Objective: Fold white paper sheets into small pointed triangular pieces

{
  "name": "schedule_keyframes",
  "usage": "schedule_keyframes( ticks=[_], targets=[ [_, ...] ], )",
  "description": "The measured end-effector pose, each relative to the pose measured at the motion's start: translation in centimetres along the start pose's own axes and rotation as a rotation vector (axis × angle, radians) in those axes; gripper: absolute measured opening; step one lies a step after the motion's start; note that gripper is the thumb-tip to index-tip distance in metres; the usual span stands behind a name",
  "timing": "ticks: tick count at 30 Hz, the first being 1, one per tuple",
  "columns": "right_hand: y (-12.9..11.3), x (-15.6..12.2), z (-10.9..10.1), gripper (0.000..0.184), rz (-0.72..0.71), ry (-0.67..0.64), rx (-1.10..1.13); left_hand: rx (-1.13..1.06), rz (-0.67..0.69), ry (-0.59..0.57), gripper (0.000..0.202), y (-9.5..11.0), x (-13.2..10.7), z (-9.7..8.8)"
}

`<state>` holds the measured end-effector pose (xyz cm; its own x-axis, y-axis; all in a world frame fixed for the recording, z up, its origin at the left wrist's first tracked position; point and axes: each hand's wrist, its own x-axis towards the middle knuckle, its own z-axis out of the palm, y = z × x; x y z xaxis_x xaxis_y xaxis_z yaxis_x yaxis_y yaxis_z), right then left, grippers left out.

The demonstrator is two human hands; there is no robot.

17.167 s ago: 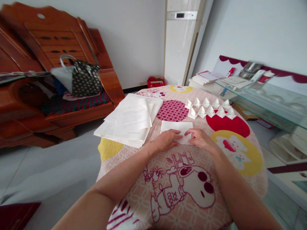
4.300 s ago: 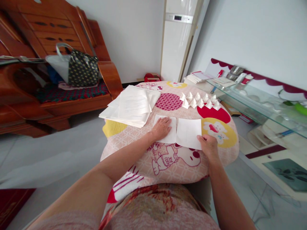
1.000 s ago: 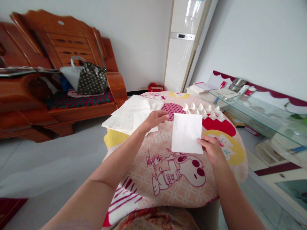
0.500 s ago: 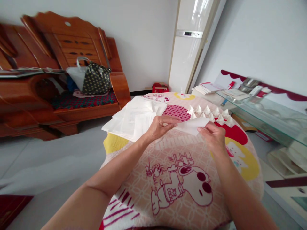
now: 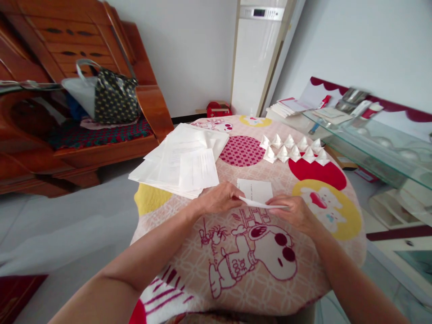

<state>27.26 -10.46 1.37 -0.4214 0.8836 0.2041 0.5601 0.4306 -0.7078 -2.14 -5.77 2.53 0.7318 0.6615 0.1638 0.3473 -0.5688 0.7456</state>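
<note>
My left hand point(image 5: 222, 197) and my right hand point(image 5: 293, 212) pinch opposite ends of one sheet of white paper point(image 5: 254, 204). I see it nearly edge-on, as a thin strip over the patterned tablecloth point(image 5: 189, 234). Just beyond it, a small printed piece of paper point(image 5: 255, 189) lies on the cloth, its near edge hidden by the held sheet and my fingers. To the left is a spread stack of white papers point(image 5: 168, 157), some with faint print. Several folded white paper shapes with pointed peaks point(image 5: 289, 141) stand in two rows at the back right.
A glass shelf point(image 5: 374, 144) with metal bowls point(image 5: 353, 99) and papers stands right of the round table. On the left, a patterned bag point(image 5: 116, 96) rests on a wooden chair point(image 5: 151, 103). A tall white air conditioner point(image 5: 254, 58) stands behind the table.
The sheet in my hands has come lower and nearer, and has tilted from showing its face to nearly edge-on. The printed piece beyond it now shows plainly. The camera view has shifted.
</note>
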Motion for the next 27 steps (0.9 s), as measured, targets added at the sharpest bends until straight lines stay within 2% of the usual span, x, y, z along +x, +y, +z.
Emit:
schedule_keyframes(
  ticks=[3,6,10,12,14,17,19,23,27],
  targets=[
    [-0.2,0.9,-0.8,0.027,0.284,-0.055,0.066,-0.083,-0.142,-0.003,0.027,-0.3,0.4,0.2],
    [-0.1,2.2,-0.7,0.027,0.495,-0.074,0.109,-0.113,-0.365,0.073,0.034,-1.0,1.1,0.7],
    [-0.6,3.8,-0.2,0.025,0.628,-0.025,0.102,-0.135,-0.569,0.190,0.032,-1.4,2.0,1.6],
    [-1.0,4.2,0.0,0.027,0.656,-0.003,0.068,-0.127,-0.617,0.241,0.024,-1.1,2.3,1.9],
    [-1.3,4.4,0.3,0.029,0.674,0.024,0.026,-0.104,-0.632,0.305,0.006,-0.8,2.4,2.0],
    [-1.3,4.5,0.7,0.032,0.638,0.079,-0.088,-0.050,-0.596,0.374,0.050,-0.3,2.2,2.1],
    [-1.1,4.4,1.1,0.031,0.595,0.111,-0.152,-0.009,-0.564,0.379,0.065,-0.2,2.1,2.2],
    [-0.4,4.0,1.9,0.015,0.559,0.246,-0.160,0.080,-0.534,0.397,0.051,-0.7,2.1,2.5],
    [0.1,3.3,2.5,0.045,0.461,0.360,-0.125,0.100,-0.549,0.412,0.037,-1.1,2.4,2.8]
  ],
)
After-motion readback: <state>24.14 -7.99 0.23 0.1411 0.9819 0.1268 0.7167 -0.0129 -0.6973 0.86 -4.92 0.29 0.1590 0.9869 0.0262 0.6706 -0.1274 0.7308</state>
